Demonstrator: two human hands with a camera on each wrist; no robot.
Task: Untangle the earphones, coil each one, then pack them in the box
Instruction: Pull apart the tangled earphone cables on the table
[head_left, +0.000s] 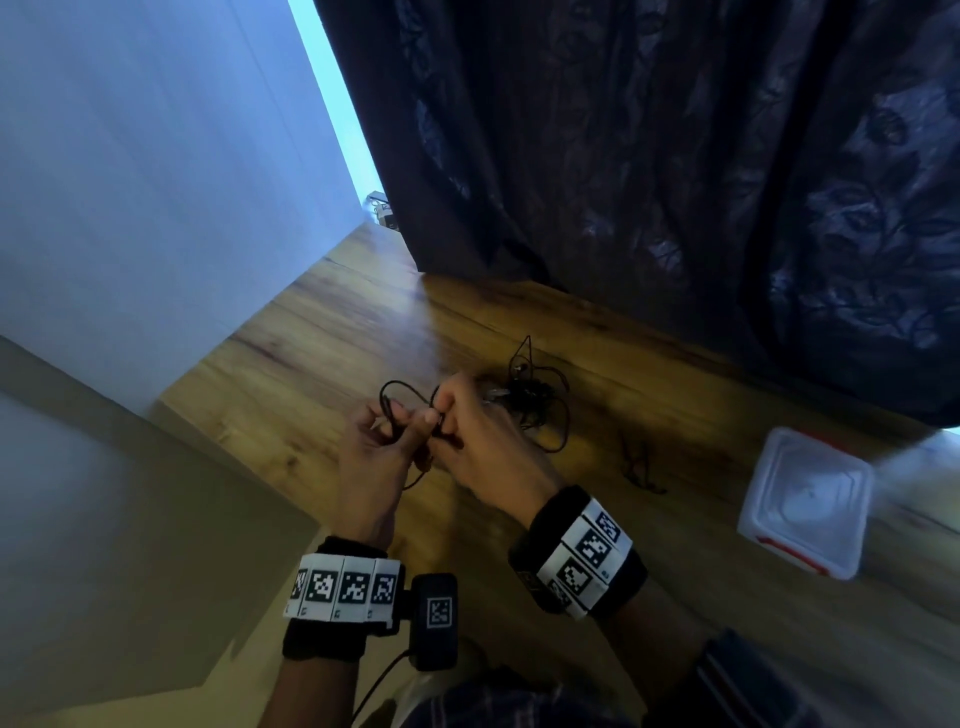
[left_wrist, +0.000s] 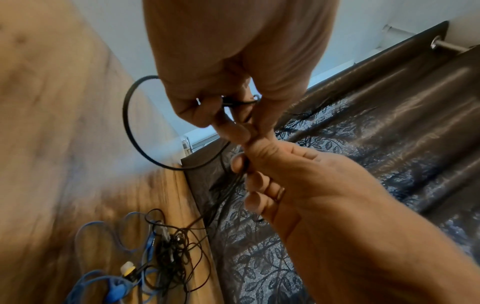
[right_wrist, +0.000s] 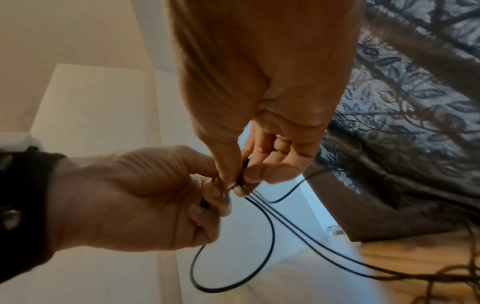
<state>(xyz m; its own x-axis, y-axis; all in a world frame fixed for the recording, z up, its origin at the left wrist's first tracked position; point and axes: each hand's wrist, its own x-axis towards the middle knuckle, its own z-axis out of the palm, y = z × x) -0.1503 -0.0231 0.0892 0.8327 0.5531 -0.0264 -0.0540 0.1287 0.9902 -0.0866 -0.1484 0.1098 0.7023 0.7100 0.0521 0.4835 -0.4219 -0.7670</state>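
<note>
Left hand (head_left: 371, 457) and right hand (head_left: 480, 447) both pinching black earphone cable (right_wrist: 270, 232), forming loop above wooden table (head_left: 322, 332). Cable trailing into tangled pile (head_left: 535, 400); box (head_left: 808, 499) sitting right. Risk: tugging tightening knots, dragging pile.

Bare wooden table (head_left: 322, 332) is seen to the left of and behind the left hand (head_left: 371, 457). To the right of the right hand (head_left: 483, 447), the way is blocked by a heap of tangled cables (head_left: 535, 400), lying just beside the knuckles. Open tabletop is left between this heap and the white box (head_left: 805, 501), which stands well apart. The far edge is closed off by a dark curtain (head_left: 675, 182) and the left side by a wall (head_left: 156, 182).
</note>
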